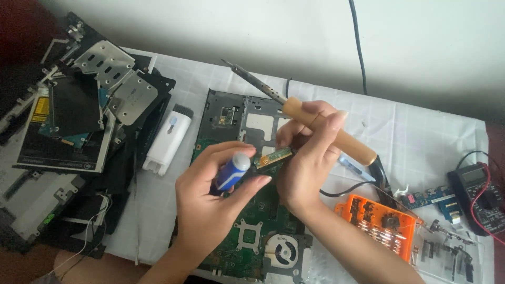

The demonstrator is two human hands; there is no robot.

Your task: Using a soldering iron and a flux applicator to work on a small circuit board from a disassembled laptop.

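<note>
My left hand (210, 194) grips a blue screwdriver with a grey cap (232, 171), its end against a small green circuit strip (274, 156). My right hand (307, 158) pinches that strip with its fingertips and also holds a soldering iron with a wooden handle (336, 138). The iron's metal tip (252, 79) points up and to the left. Both hands hover over a green laptop motherboard (252, 221) with a round fan (284, 248) at its near edge.
A stack of dismantled laptop parts and a drive (79, 115) lies at the left. Beside it lies a white brush tool (168, 139). An orange screwdriver-bit case (379, 223), small blue boards (431, 199) and a multimeter (481, 197) sit at the right on a white cloth (421, 137).
</note>
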